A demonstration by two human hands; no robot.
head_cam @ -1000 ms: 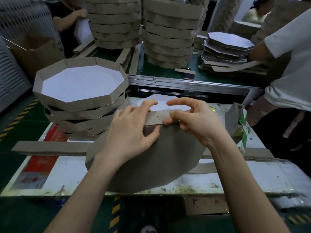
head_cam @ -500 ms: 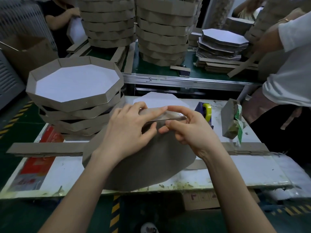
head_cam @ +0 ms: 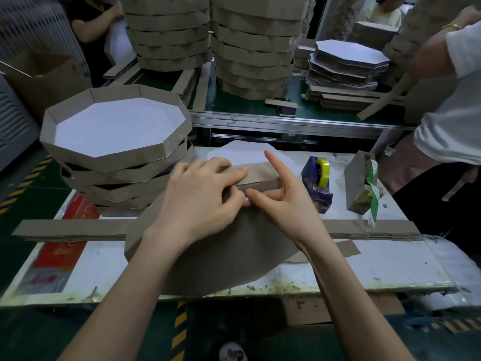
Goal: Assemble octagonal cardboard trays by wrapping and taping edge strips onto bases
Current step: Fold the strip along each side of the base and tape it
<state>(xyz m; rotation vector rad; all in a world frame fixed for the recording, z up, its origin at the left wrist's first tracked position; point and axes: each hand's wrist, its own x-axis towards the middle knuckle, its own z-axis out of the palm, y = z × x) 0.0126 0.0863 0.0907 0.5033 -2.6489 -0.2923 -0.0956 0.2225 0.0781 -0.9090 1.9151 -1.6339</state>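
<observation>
An octagonal tray [head_cam: 221,256] stands tilted on the table, its brown underside facing me and its white inside facing away. A brown edge strip [head_cam: 260,175] runs along its top side, with a seam near the middle. My left hand [head_cam: 200,194] grips that top edge, fingers laid over the strip and thumb on the underside. My right hand [head_cam: 286,207] pinches the strip just right of the seam: thumb in front, curled fingers behind, index finger pointing straight up.
Several finished trays [head_cam: 104,157] are stacked at the left. A blue tape dispenser [head_cam: 318,183] and a cardboard block with green tape [head_cam: 361,188] stand to the right. Long loose strips [head_cam: 70,227] lie across the white table [head_cam: 377,264]. A person [head_cam: 447,121] stands at the right; tall tray stacks [head_cam: 255,48] rise behind.
The tray's top edge has tipped lower, uncovering the tape dispenser. My right index finger has lifted off the strip and now points up. My left hand keeps its hold.
</observation>
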